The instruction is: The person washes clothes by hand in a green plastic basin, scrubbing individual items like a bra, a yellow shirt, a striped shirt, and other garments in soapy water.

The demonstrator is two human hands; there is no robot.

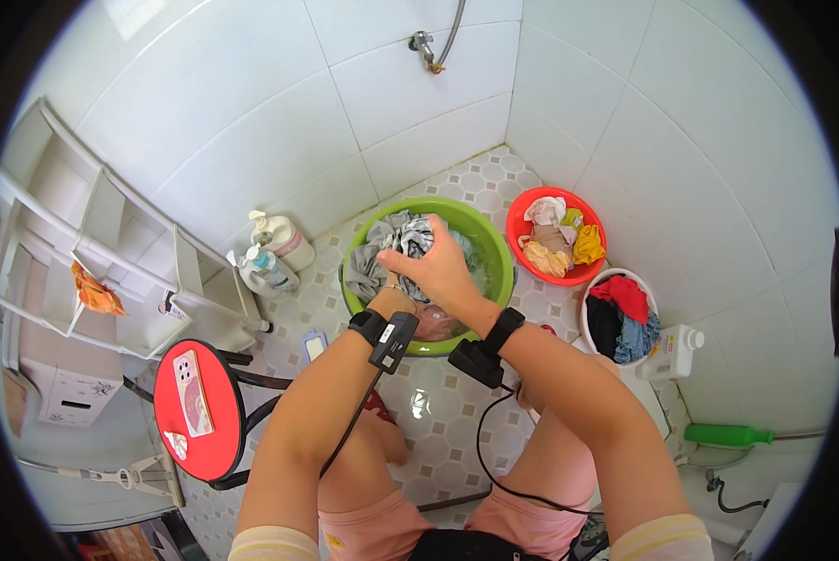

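Before me stands a green plastic basin [500, 245] holding water and wet laundry. Bunched grey cloth [370, 263], partly with dark stripes, rises above the water on the basin's left side. My right hand [442, 270] curls over this bunch, thumb and forefinger on either side of a striped fold. Just below it, my left hand [393, 300] reaches into the basin against the cloth. Its fingers are hidden behind my right hand, so their grip cannot be seen. Light blue fabric [465, 249] and a pinkish piece [433, 324] lie in the water.
A red basin [558, 279] and a white bucket [586, 326] hold clothes on the right, beside a white jug [672, 352]. Pump bottles [283, 242] stand by the left wall. A red stool [226, 414] carries a phone [193, 393]. Cables hang from both wrist devices.
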